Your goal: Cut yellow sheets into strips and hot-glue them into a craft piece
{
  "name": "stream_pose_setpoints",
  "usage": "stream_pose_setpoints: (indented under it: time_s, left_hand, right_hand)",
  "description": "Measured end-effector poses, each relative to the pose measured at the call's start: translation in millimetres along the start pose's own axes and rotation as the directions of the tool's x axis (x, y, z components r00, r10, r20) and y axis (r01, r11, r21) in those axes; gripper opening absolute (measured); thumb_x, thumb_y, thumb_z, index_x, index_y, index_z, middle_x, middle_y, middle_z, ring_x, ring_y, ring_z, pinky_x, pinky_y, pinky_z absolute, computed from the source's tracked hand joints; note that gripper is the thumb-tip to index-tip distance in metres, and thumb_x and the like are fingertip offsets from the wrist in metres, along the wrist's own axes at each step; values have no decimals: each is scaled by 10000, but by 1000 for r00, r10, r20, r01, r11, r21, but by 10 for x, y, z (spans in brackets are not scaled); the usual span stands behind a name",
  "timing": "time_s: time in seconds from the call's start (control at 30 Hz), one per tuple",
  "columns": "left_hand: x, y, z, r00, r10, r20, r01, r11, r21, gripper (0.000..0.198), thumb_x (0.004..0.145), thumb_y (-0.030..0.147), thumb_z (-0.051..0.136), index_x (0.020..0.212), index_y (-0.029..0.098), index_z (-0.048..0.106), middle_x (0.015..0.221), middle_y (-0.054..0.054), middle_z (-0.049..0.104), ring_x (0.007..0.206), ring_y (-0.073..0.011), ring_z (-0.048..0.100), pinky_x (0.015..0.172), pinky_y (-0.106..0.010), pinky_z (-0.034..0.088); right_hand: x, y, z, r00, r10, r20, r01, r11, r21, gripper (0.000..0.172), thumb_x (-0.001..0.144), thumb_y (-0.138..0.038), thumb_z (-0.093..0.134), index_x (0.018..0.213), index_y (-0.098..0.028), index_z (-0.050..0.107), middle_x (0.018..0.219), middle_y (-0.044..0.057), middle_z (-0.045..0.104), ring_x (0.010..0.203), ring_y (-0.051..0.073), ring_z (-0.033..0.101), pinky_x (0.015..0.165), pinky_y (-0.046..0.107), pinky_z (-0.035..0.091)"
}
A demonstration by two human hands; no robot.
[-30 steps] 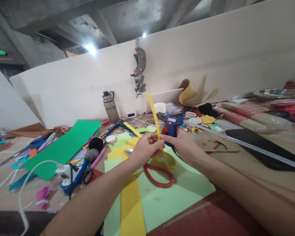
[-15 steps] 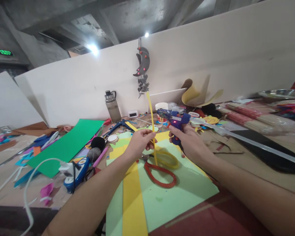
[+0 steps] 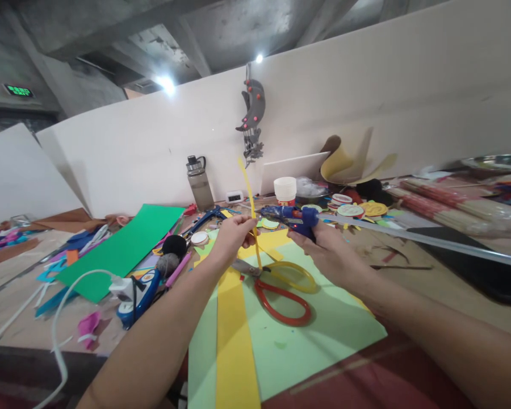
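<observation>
A thin yellow strip (image 3: 250,190) stands nearly upright, pinched between the thumb and fingers of my left hand (image 3: 237,234). My right hand (image 3: 330,244) is wrapped round the handle of a blue hot glue gun (image 3: 301,220). Its nozzle points left, close to the strip, and a small red light glows on its body. From its back a long clear glue stick (image 3: 400,232) runs off to the right. Below my hands, scissors (image 3: 283,301) with one red and one yellow handle loop lie on pale green sheets (image 3: 306,352) and a yellow strip of sheet (image 3: 237,341).
A green sheet (image 3: 123,250), a blue power strip (image 3: 138,301) with a white cable and a dark ball (image 3: 174,245) lie left. At the back stand a water bottle (image 3: 200,184) and white paper cups (image 3: 285,189). Wrapped sticks (image 3: 447,207) lie right. A grey moon ornament (image 3: 254,105) hangs against the white panel.
The glue gun has tipped from slanted to nearly level, its nozzle now nearer the strip. The strip's top has swung left in my left hand. The view has shifted slightly.
</observation>
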State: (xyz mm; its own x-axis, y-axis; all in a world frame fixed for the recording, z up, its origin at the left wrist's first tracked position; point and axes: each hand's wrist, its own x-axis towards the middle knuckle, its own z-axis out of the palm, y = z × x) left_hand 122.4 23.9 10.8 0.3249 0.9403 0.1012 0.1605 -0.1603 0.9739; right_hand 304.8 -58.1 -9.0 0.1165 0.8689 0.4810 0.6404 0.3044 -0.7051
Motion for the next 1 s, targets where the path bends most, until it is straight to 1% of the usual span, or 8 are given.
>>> stream_pose_setpoints:
  time_s: [0.1, 0.3, 0.37, 0.43, 0.53, 0.67, 0.83, 1.0]
  left_hand:
    - [0, -3, -4, 1000, 20, -5, -20, 1000, 18, 284, 733, 408, 610, 685, 132, 562, 604, -27, 605, 393, -53, 463, 370, -177, 335]
    - [-34, 13, 29, 999, 38, -7, -37, 997, 69, 244, 732, 375, 602, 727, 132, 584, 608, -31, 615, 408, -64, 485, 389, -181, 355]
    - [-55, 26, 49, 999, 37, -6, -37, 996, 80, 227, 734, 359, 597, 736, 132, 590, 577, -23, 605, 394, -64, 474, 389, -184, 348]
    - [-75, 41, 67, 1000, 27, -4, -26, 995, 92, 219, 733, 353, 597, 740, 134, 594, 539, -12, 589, 384, -66, 469, 389, -185, 342]
    - [-95, 57, 81, 1000, 12, -12, -11, 994, 106, 211, 727, 349, 604, 742, 139, 597, 511, -2, 576, 388, -71, 480, 397, -185, 343]
    - [-91, 71, 66, 999, 44, -27, -41, 992, 120, 203, 728, 343, 603, 743, 141, 597, 502, 3, 572, 388, -73, 480, 401, -188, 353]
    - [-80, 74, 48, 997, 62, -46, -54, 986, 158, 224, 733, 364, 601, 767, 142, 598, 505, 1, 574, 395, -76, 484, 404, -187, 363]
    - [-110, 53, 96, 999, 45, -30, -39, 983, 178, 173, 733, 310, 585, 780, 145, 599, 583, -22, 618, 424, -78, 512, 401, -178, 365]
  right_hand:
    - [7, 20, 2, 997, 9, 72, -3, 997, -76, 350, 861, -461, 435, 980, -182, 609, 698, 43, 608, 621, 193, 531, 546, 284, 380]
    - [18, 0, -15, 998, 0, 66, 6, 995, -96, 346, 875, -438, 420, 1026, -187, 603, 847, 72, 650, 728, 212, 567, 618, 296, 408]
    - [20, -18, -30, 998, -17, 60, 22, 996, -88, 342, 879, -424, 416, 1049, -192, 600, 817, 66, 643, 713, 210, 561, 624, 301, 408]
    - [21, -44, -47, 998, -27, 55, 32, 996, -88, 347, 880, -422, 412, 1058, -194, 604, 731, 53, 619, 667, 208, 548, 604, 302, 398]
    - [19, -79, -67, 999, -16, 41, 20, 995, -101, 339, 872, -422, 424, 1032, -192, 615, 664, 47, 594, 634, 212, 535, 587, 306, 387]
    - [8, -92, -67, 999, -1, 52, 6, 996, -90, 316, 869, -418, 426, 974, -195, 623, 701, 57, 615, 638, 213, 536, 587, 306, 387]
    - [-1, -102, -63, 998, 8, 64, -3, 997, -82, 298, 859, -412, 437, 979, -206, 616, 753, 58, 631, 666, 217, 547, 593, 304, 389]
    - [15, -140, -89, 1000, 20, 14, -18, 994, -106, 255, 843, -376, 461, 935, -189, 607, 680, 60, 606, 652, 225, 544, 601, 312, 388]
